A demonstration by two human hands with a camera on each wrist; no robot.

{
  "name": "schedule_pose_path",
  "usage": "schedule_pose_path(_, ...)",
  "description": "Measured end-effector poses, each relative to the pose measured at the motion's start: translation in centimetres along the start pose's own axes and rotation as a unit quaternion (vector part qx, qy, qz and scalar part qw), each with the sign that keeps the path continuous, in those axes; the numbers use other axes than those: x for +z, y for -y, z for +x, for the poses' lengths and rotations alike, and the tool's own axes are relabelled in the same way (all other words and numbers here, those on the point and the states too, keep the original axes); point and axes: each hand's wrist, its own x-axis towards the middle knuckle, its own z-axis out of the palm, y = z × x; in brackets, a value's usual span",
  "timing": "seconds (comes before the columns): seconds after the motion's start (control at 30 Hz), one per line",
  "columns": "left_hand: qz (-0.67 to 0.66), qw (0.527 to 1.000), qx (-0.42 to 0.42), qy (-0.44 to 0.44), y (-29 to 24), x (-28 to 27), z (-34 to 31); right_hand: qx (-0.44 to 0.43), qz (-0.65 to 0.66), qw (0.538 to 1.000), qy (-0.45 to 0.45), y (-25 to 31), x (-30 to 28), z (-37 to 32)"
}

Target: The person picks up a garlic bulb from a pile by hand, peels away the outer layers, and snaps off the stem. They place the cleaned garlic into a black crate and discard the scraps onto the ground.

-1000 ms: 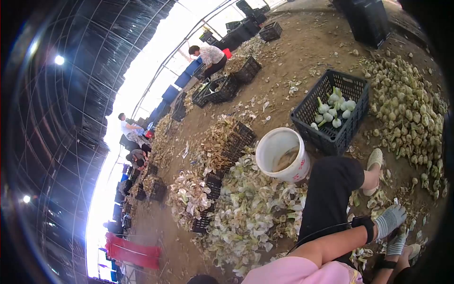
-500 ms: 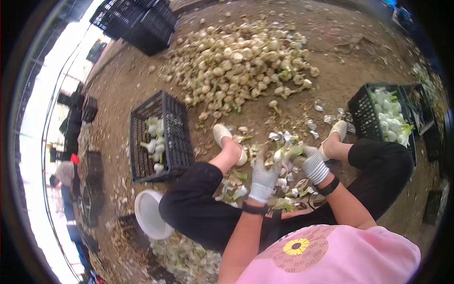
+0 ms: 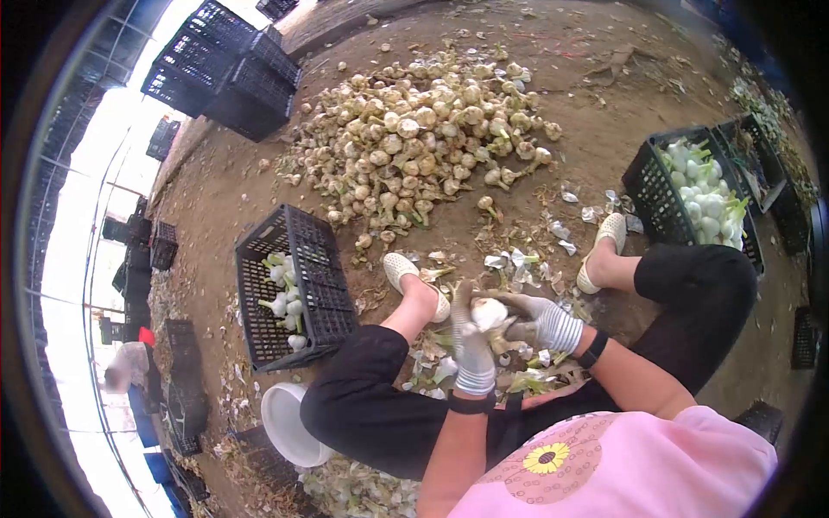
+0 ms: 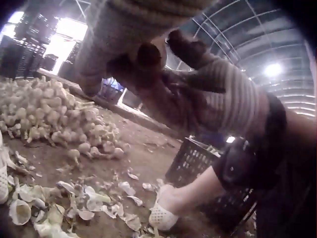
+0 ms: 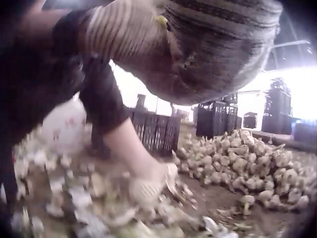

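Between the two gloved hands in the head view is a white garlic bulb (image 3: pixel 490 314). The left hand (image 3: pixel 472 345) grips it from the left, fingers curled at its side. From the other side the right hand (image 3: pixel 549 323) has its fingers and thumb round the bulb's edge. Both wear grey striped gloves. In the left wrist view the right hand (image 4: pixel 223 94) faces the camera with bent fingers; the right wrist view shows the right hand (image 5: pixel 223 44) large and close, hiding most of the bulb.
A heap of unpeeled garlic (image 3: pixel 414 129) lies ahead. A black crate (image 3: pixel 319 276) with white bulbs stands left, a fuller crate (image 3: pixel 656 190) right. Peelings (image 3: pixel 518 259) litter the ground between the feet. A white bucket (image 3: pixel 289 423) is beside the left knee.
The head view has swung from the far left down to the hands and heap. Since half a second ago, a white bulb has come into clear sight between the hands.
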Motion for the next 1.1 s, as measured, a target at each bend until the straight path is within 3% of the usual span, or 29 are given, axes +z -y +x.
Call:
schedule_pose_path(0.07,0.057,0.995,-0.007,0.078,2.7,-1.1,-1.1,0.155,0.205,0.963,-0.077,2.3,0.5,-0.1)
schedule_pose_path(0.1,0.056,0.995,-0.008,0.084,2.1,-0.6,-0.8,0.139,0.176,0.971,-0.086,2.5,0.0,0.0)
schedule_pose_path(0.13,0.182,0.98,0.022,0.073,0.3,0.3,-0.4,0.136,0.175,0.971,-0.091,2.5,-0.5,0.0)
schedule_pose_path(0.2,0.422,0.902,0.081,0.04,-3.3,2.0,-0.1,0.109,0.074,0.989,-0.068,2.2,-1.4,-0.1)
schedule_pose_path(0.23,0.567,0.803,0.177,0.051,-4.6,2.6,0.2,0.104,0.031,0.992,-0.061,2.4,-1.4,-0.2)
schedule_pose_path(0.27,0.568,0.803,0.176,0.048,-5.0,3.1,0.3,0.106,0.032,0.992,-0.058,2.3,-1.3,-0.1)
schedule_pose_path(0.33,0.691,0.668,0.25,0.115,-5.7,3.5,0.3,0.098,-0.018,0.994,-0.047,2.1,-1.1,-0.1)
schedule_pose_path(0.4,0.695,0.651,0.283,0.113,-5.6,3.9,0.1,0.094,-0.02,0.994,-0.045,1.9,-1.0,-0.4)
schedule_pose_path(0.47,0.737,0.622,0.234,0.126,-5.4,4.0,-0.1,0.113,0.012,0.992,-0.049,1.5,-0.9,-0.9)
schedule_pose_path(0.53,0.737,0.622,0.23,0.128,-5.4,3.4,0.4,0.115,0.045,0.992,-0.022,3.2,-1.0,-1.2)
schedule_pose_path(0.57,0.626,0.768,0.114,0.075,-5.3,2.5,0.9,0.116,0.079,0.99,0.005,3.9,-1.1,-1.2)
schedule_pose_path(0.6,0.483,0.875,-0.009,0.02,-4.9,1.4,1.5,0.116,0.079,0.99,0.007,3.7,-1.2,-1.0)
schedule_pose_path(0.63,0.387,0.92,-0.061,-0.024,-4.9,0.6,1.9,0.087,0.07,0.994,0.02,3.1,-1.5,-0.8)
schedule_pose_path(0.67,0.387,0.92,-0.062,-0.023,-4.5,0.2,1.6,0.057,0.061,0.996,0.031,2.4,-1.7,-0.8)
schedule_pose_path(0.73,0.19,0.973,-0.123,-0.043,-5.6,1.4,0.8,0.085,0.115,0.989,0.027,1.9,-1.7,-1.1)
schedule_pose_path(0.8,0.214,0.967,-0.132,-0.03,-5.6,2.1,0.4,0.11,0.146,0.983,-0.015,2.5,-1.2,-1.0)
schedule_pose_path(0.83,0.387,0.922,0.027,0.023,-5.6,2.7,0.1,0.111,0.146,0.983,-0.014,2.3,-1.1,-1.0)
schedule_pose_path(0.87,0.536,0.82,0.184,0.076,-5.7,3.3,-0.2,0.111,0.125,0.986,-0.023,2.0,-1.1,-0.9)
schedule_pose_path(0.9,0.617,0.736,0.261,0.097,-5.9,4.1,-0.6,0.11,0.104,0.988,-0.032,1.8,-1.1,-0.9)
schedule_pose_path(0.93,0.618,0.735,0.26,0.098,-5.6,4.3,-0.6,0.11,0.105,0.988,-0.033,1.9,-1.1,-1.0)
schedule_pose_path(1.0,0.7,0.637,0.304,0.11,-5.1,4.3,-0.9,0.127,0.066,0.989,-0.047,2.2,-0.9,-1.3)
schedule_pose_path(1.07,0.7,0.642,0.293,0.112,-5.3,4.2,-0.3,0.144,0.068,0.986,-0.039,2.5,-1.0,-1.5)
schedule_pose_path(1.1,0.611,0.767,0.193,0.035,-4.9,3.4,0.1,0.149,0.123,0.981,-0.028,3.5,-1.0,-1.6)
